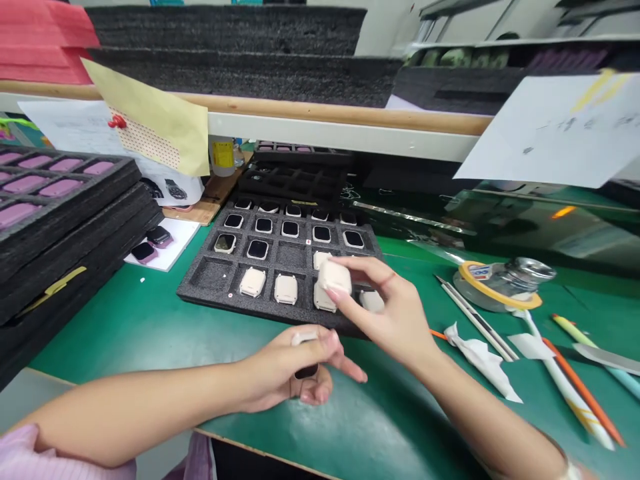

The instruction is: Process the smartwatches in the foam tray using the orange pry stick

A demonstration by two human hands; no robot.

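My right hand [397, 310] pinches a cream-white watch case [335, 276] between thumb and fingers, just above a black foam tray [210, 295]. Closer to me, my left hand [285, 367] is curled around a second watch case [306, 371] with a pale frame and a dark face. Its fingers partly cover that case. In the tray's pockets, several watch cases lie with dark screens up, such as one screen-up watch case [257, 249]. Toward the front, others show pale backs, such as a back-up watch case [286, 288]. Two front-left pockets hold no case.
At left, stacked foam trays [100, 220] hold purple cases; two dark-faced watches [144, 251] lie on white paper. On the right are a glass jar [493, 287] with a metal top, a toothbrush [565, 383], pens and crumpled tissue [483, 360]. A shelf edge [325, 130] crosses above.
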